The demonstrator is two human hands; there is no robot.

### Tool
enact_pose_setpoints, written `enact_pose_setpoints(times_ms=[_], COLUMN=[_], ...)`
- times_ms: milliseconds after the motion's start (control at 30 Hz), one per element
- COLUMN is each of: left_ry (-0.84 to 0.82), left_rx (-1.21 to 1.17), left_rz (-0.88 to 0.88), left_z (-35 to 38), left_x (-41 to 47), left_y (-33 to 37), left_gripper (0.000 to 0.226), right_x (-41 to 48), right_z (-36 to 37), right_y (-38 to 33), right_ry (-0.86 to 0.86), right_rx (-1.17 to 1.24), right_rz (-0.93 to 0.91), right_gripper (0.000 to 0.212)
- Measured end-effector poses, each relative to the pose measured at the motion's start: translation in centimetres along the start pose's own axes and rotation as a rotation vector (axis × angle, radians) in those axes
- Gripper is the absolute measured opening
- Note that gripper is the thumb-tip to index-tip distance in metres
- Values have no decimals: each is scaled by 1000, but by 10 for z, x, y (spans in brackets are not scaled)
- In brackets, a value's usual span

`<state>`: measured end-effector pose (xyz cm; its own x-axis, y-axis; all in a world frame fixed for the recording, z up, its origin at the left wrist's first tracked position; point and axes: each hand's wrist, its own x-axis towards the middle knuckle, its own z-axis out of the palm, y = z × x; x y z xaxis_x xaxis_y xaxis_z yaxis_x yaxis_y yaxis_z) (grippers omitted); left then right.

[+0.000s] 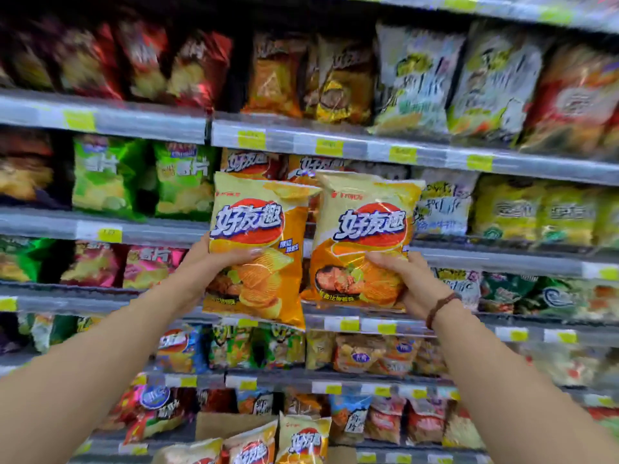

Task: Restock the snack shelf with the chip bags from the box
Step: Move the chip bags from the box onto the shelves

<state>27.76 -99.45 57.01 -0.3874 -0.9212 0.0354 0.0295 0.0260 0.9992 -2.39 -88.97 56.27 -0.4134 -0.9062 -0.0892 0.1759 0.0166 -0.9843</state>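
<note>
Two yellow-orange chip bags are held up in front of the snack shelf. My left hand (214,262) grips the left chip bag (258,229) at its lower left side, thumb across the front. My right hand (407,279) grips the right chip bag (366,226) at its lower right edge. Both bags are upright and side by side, level with the shelf row (335,147) that holds same-brand bags (248,162) behind them. The cardboard box (231,425) at the bottom holds several more yellow-orange bags (301,440).
Shelves packed with snack bags fill the view: green bags (110,175) to the left, pale bags (442,209) and yellow bags (536,212) to the right, red bags (140,58) on top. Shelf rails carry yellow price tags. A bead bracelet (438,308) is on my right wrist.
</note>
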Motion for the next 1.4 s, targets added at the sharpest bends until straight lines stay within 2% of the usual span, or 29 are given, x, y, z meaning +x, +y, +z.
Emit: enact_pose_setpoints(times_ms=[133,233,333,433,467,567,600,633,700,733,767,833,933,1033,1167,1233,1333,1400], left_ry=[21,27,33,11,12,-5,-16,-15,17,39,56,74,92,114,139,143,153,148], left_rx=[-2,-6,-20,-20,-3,40,35,30,15,7,4,-12,-30,-26,-13,10,38,47], left_rz=[181,258,274,338,367,437,434,447,482,499,520,546,562,568,588,592,582,581], left_z=[30,44,46,43,43,40,37,34,23,18,12,2,-8,-20,-36,-42,-49,-50], left_x=[1,9,27,46,52,65,71,77,90,96,104,118,134,147,157,156,156,157], left_y=[66,94,126,160,171,197,203,208,216,220,224,230,229,222,218,218,216,216], left_gripper=[91,71,94,96,97,97,94,93,100,102,102,99,92,89,65,73,91,94], right_x=[-17,-19,-18,-12,-9,1,5,10,22,30,37,51,72,94,120,128,143,149], right_z=[-8,-8,-12,-11,-11,-1,3,6,16,22,29,44,63,82,101,108,112,111], right_y=[-63,-91,-125,-162,-172,-195,-201,-207,-216,-221,-226,-232,-234,-232,-226,-225,-221,-220], right_ry=[-35,-45,-52,-54,-57,-17,-5,-9,20,39,35,6,-26,-26,-56,-69,-87,-117], right_rx=[-34,-25,-28,-27,-20,-2,11,28,35,40,46,63,63,69,4,-7,-42,-61], right_rz=[-157,-213,-264,-325,-342,-405,-416,-431,-462,-474,-493,-533,-556,-587,-638,-645,-652,-618], right_gripper=[114,92,91,83,87,117,115,100,53,40,37,44,88,93,104,93,54,63])
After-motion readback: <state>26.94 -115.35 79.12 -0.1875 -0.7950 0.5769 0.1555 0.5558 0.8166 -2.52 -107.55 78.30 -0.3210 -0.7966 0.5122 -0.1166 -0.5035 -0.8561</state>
